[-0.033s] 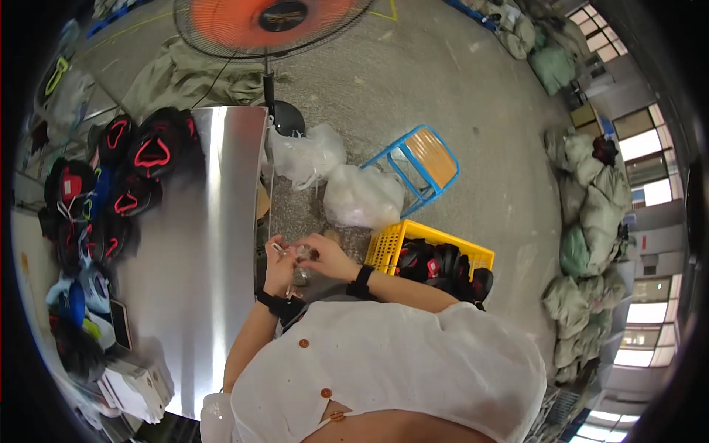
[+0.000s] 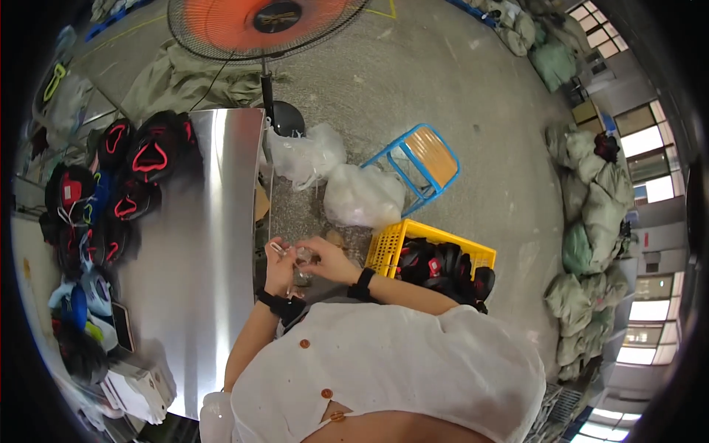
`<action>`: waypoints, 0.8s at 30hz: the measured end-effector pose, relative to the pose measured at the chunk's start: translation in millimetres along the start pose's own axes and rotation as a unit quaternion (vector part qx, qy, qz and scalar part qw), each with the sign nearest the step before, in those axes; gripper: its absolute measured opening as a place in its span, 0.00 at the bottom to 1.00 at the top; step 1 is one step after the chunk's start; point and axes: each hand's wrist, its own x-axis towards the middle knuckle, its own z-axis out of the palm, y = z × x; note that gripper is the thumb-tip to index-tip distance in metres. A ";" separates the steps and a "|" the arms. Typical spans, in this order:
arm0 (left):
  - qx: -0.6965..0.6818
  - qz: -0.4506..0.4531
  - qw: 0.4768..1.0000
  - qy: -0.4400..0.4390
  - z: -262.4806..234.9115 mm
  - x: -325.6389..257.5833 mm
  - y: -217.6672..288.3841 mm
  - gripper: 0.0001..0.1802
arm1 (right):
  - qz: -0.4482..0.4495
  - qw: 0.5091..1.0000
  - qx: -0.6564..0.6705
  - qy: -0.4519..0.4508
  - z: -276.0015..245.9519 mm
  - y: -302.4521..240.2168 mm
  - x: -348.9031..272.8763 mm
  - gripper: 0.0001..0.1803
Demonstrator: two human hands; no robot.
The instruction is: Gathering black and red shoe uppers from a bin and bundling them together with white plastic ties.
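Observation:
In front of my body, beside the table's right edge, my left hand (image 2: 279, 270) and my right hand (image 2: 329, 261) meet with fingers bent. Between them is a small, crumpled piece of clear plastic (image 2: 303, 257), pinched from both sides. Its exact kind is too small to tell. A thin pale strip (image 2: 278, 249) shows at the fingertips of my left hand. Each wrist wears a black band. Close to my right forearm stands a yellow plastic crate (image 2: 450, 238) of black shoes (image 2: 421, 260) with red parts.
On the left is a shiny metal table (image 2: 173, 273), with black-and-red shoes (image 2: 151, 156) and white boxes (image 2: 136, 387) along its far left side. Ahead are an orange fan (image 2: 221, 22), white plastic bags (image 2: 363, 196) and a blue-framed folding chair (image 2: 432, 156). Sacks (image 2: 591, 207) line the right.
My view has shifted very slightly, so the fan sits a little lower and further left. Both hands keep nearly the same pose on the clear plastic.

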 end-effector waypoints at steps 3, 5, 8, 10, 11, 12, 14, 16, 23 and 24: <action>0.002 -0.065 0.997 -0.043 10.0 15.9 -22.7 0.14 | -0.002 0.999 0.012 0.031 -13.8 18.2 -9.3 0.25; -0.042 -0.171 0.982 -0.074 23.5 22.7 -31.6 0.11 | 0.021 0.999 -0.015 0.046 -19.5 46.2 -9.1 0.16; 0.032 -0.206 0.975 -0.080 46.6 36.1 -22.1 0.15 | 0.211 0.948 0.236 0.028 -24.2 112.0 4.2 0.11; 0.062 -0.164 0.984 -0.043 43.4 47.7 -19.8 0.21 | 0.244 0.932 0.264 0.035 -24.3 165.3 24.0 0.09; 0.147 -0.027 0.989 -0.003 51.4 47.2 -0.7 0.22 | 0.289 0.911 0.288 0.064 -31.1 190.6 36.5 0.07; 0.232 0.107 0.966 0.044 54.4 43.5 16.8 0.23 | 0.285 0.915 0.284 0.041 -39.5 209.2 56.2 0.07; 0.210 0.123 0.968 0.063 31.4 36.6 43.7 0.19 | 0.276 0.921 0.268 0.066 -56.0 237.3 105.9 0.05; 0.240 0.090 0.952 0.167 -14.2 16.6 48.8 0.17 | 0.250 0.961 0.083 0.082 -62.2 255.6 157.5 0.04; 0.644 -0.036 0.645 0.411 -118.8 -119.9 5.5 0.28 | 0.206 0.927 -0.267 0.165 -73.6 331.1 307.2 0.07; 0.656 -0.100 0.623 0.414 -129.8 -139.9 -13.4 0.31 | 0.171 0.926 -0.287 0.174 -67.6 341.4 319.8 0.07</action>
